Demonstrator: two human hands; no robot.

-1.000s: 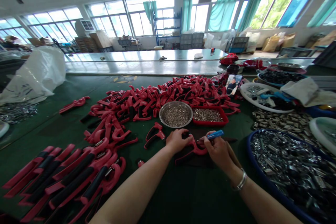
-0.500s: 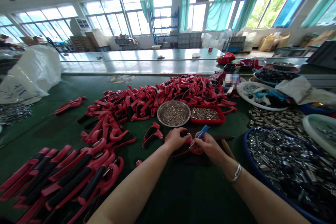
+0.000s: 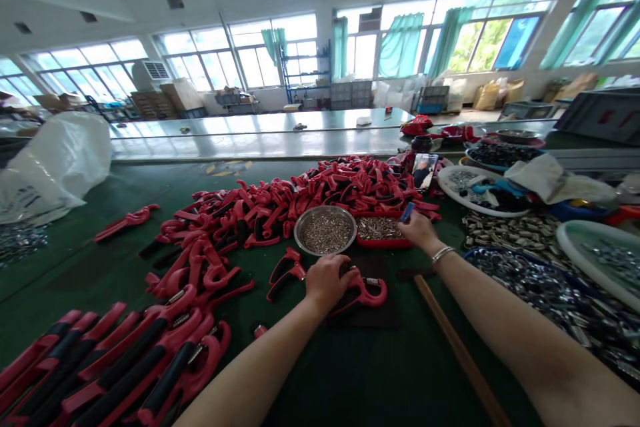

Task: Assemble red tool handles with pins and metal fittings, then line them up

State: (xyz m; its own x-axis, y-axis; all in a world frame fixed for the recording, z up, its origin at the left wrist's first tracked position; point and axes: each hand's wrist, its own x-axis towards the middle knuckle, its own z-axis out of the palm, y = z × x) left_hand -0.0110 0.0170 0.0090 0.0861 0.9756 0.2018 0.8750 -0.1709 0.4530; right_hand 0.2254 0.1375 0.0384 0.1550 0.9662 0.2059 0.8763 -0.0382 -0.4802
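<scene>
My left hand (image 3: 327, 282) lies closed over a red and black hooked tool handle (image 3: 367, 291) that rests on a dark pad (image 3: 380, 315) on the green table. My right hand (image 3: 419, 229) reaches forward over the red tray (image 3: 381, 243) of small metal pins and grips a blue-handled tool (image 3: 407, 213). A round metal bowl (image 3: 325, 231) of tiny metal parts stands just left of the tray. A wooden hammer handle (image 3: 453, 340) lies under my right forearm.
A big heap of red handles (image 3: 300, 197) fills the table behind the bowl. Finished red and black handles (image 3: 115, 360) lie in a row at the near left. Basins of metal parts (image 3: 530, 273) stand at the right. A phone (image 3: 425, 170) leans behind the heap; a white bag (image 3: 55, 163) sits far left.
My right hand has left the handle and moved forward to the red tray, still gripping the blue-handled tool. My left hand stays on the handle. The view has tilted up.
</scene>
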